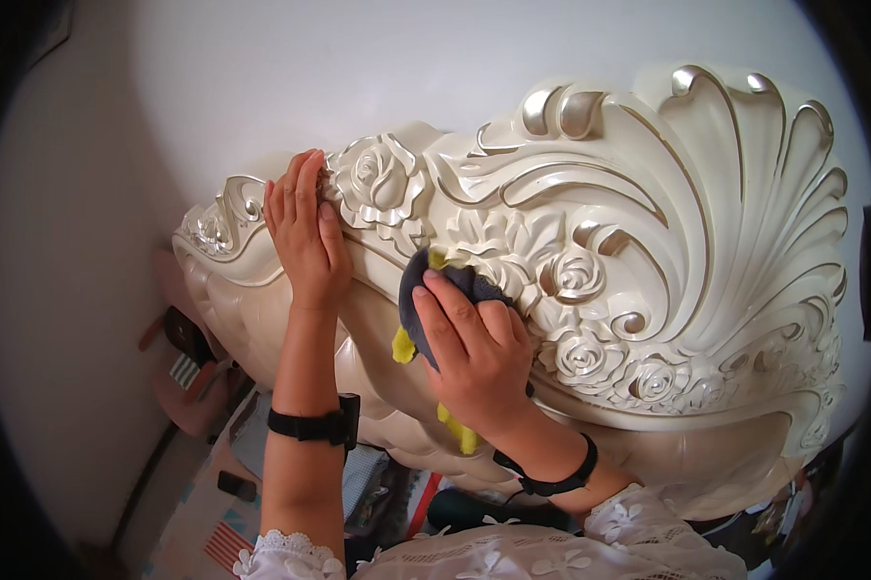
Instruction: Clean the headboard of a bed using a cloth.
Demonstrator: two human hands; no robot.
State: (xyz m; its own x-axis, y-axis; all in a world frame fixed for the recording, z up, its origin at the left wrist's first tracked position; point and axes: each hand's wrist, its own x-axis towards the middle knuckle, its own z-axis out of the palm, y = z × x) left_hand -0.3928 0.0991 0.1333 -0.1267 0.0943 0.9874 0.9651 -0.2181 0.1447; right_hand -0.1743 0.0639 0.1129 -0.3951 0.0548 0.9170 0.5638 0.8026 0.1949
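A carved cream headboard (667, 217) with silver-edged scrolls, roses and a shell-shaped fan spans the view. On its upper rim, just left of a large carved rose (374, 174), rests my left hand (301, 239), with nothing seen in it. My right hand (479, 348) presses a dark grey cloth (415, 304) with yellow parts against the moulding below the carved leaves. Part of the cloth is hidden beneath my fingers. Below the carving lies beige tufted padding (247, 319). Both forearms wear black straps.
A white wall (406, 65) rises behind the headboard. Beneath my forearms is a patterned cover (189, 522) with a dark phone-like object (237, 486) on it. A folded checked cloth (363, 471) lies beside my left forearm. Blurred items sit at the lower right.
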